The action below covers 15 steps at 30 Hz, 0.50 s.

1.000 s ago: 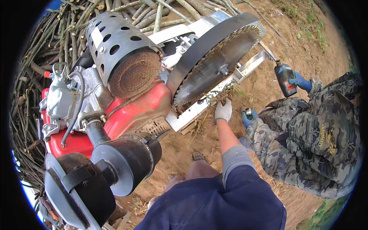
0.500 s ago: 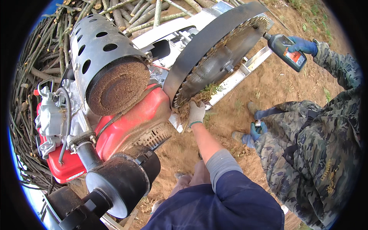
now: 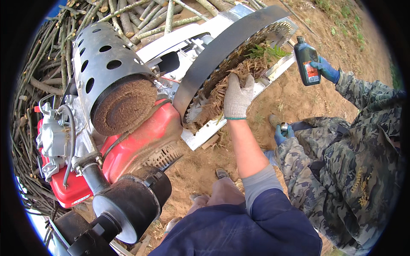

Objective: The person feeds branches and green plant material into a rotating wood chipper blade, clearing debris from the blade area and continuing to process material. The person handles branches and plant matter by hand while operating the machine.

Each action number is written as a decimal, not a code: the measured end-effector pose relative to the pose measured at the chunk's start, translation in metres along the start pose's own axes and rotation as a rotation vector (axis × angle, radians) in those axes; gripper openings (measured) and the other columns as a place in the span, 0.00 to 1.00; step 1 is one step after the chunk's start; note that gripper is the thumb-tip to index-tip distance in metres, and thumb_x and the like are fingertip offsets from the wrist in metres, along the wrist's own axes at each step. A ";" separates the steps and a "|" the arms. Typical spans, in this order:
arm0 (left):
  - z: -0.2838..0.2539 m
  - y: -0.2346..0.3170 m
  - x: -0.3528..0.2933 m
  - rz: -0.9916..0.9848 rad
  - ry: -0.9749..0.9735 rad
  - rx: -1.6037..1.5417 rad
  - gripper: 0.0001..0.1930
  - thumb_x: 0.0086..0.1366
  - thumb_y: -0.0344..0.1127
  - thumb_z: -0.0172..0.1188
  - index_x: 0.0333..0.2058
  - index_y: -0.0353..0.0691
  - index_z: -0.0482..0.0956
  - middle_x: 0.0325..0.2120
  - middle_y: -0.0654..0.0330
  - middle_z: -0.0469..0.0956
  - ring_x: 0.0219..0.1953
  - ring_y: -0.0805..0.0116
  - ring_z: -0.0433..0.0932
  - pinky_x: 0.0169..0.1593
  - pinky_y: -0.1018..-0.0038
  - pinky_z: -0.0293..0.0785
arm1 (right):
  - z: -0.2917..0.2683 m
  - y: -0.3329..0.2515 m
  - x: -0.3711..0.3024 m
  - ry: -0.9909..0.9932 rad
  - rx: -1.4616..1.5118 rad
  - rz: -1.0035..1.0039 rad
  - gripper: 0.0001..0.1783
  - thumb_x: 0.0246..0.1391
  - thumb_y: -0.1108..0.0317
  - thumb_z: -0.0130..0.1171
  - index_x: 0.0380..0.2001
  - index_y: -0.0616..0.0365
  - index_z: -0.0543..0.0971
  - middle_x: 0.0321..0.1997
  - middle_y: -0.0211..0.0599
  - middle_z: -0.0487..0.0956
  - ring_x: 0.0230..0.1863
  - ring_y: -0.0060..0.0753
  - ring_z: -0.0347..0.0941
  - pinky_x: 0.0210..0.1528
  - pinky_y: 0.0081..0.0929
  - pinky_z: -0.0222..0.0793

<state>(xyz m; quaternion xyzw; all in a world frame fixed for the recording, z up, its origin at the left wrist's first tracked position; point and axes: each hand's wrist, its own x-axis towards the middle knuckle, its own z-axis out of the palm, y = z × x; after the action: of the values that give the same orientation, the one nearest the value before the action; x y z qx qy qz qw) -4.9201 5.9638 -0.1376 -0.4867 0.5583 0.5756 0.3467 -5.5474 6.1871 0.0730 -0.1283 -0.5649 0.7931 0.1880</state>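
My right hand (image 3: 237, 99), in a pale knit glove, is closed on a bunch of dried brown fern (image 3: 218, 96) with green fronds at its far end. The bunch lies along the toothed edge of a big circular saw blade (image 3: 195, 112), inside a curved dark guard (image 3: 222, 47). A white metal frame bar (image 3: 260, 87) runs beside my glove. Low in the picture, my left hand (image 3: 173, 223) shows only as a bit of pale glove next to my clothing; its fingers cannot be made out.
A co-worker in camouflage (image 3: 333, 166) stands at right, holding a dark bottle (image 3: 306, 62) and a small cap-like thing (image 3: 284, 126). At left are a red engine (image 3: 141, 136), a sawdust-covered perforated cylinder (image 3: 106, 59) and a black canister (image 3: 132, 200). Cut branches (image 3: 47, 81) are piled behind.
My right hand has moved up and right along the blade with the fern, which now covers much of the blade. The co-worker's bottle has turned more upright and shifted slightly.
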 end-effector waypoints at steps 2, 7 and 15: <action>-0.001 0.013 0.002 0.014 -0.049 0.003 0.09 0.70 0.36 0.59 0.39 0.37 0.83 0.36 0.65 0.84 0.41 0.75 0.80 0.46 0.76 0.74 | -0.003 -0.005 -0.018 -0.038 -0.179 -0.199 0.20 0.55 0.71 0.62 0.49 0.70 0.75 0.44 0.56 0.80 0.45 0.45 0.79 0.52 0.37 0.74; -0.008 0.054 0.000 0.079 0.205 0.435 0.14 0.66 0.43 0.57 0.41 0.40 0.84 0.43 0.57 0.86 0.49 0.66 0.82 0.53 0.70 0.74 | -0.009 0.041 -0.124 -0.238 -0.565 0.074 0.24 0.54 0.68 0.65 0.53 0.66 0.75 0.51 0.59 0.79 0.54 0.61 0.76 0.56 0.45 0.72; -0.099 0.041 0.033 0.219 0.120 0.388 0.23 0.66 0.42 0.58 0.56 0.35 0.80 0.51 0.51 0.83 0.54 0.65 0.81 0.57 0.74 0.74 | 0.005 -0.021 -0.064 0.125 -0.273 -0.561 0.21 0.58 0.65 0.62 0.51 0.67 0.77 0.47 0.57 0.81 0.48 0.52 0.79 0.53 0.41 0.73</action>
<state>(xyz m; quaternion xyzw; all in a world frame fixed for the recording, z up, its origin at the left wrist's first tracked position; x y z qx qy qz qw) -4.9511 5.8563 -0.1466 -0.3808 0.7276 0.4618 0.3351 -5.4888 6.1604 0.0945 -0.0399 -0.6668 0.6180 0.4146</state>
